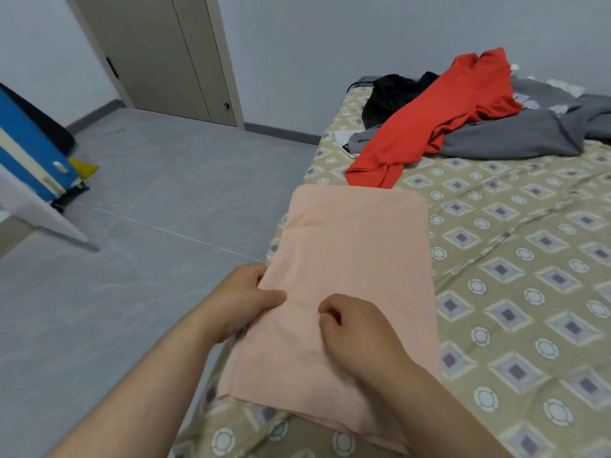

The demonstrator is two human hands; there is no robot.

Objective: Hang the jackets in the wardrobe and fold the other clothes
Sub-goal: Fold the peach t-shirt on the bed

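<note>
peach cloth [357, 242] lies half-folded at the edge of the bed [529, 292]. my left hand [244, 299] pinches its side, thumb on top, probably for the next fold. right hand [357, 328] grip sits curled on top, can't tell if it's holding anything.

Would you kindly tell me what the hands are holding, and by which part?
The left hand pinches the peach garment at its left edge; the right hand lies curled on it, grip unclear.

Home bedroom, patterned bed [515, 292], strewn clothes [463, 127], wardrobe doors [172, 57], tiled floor [148, 193]
</note>
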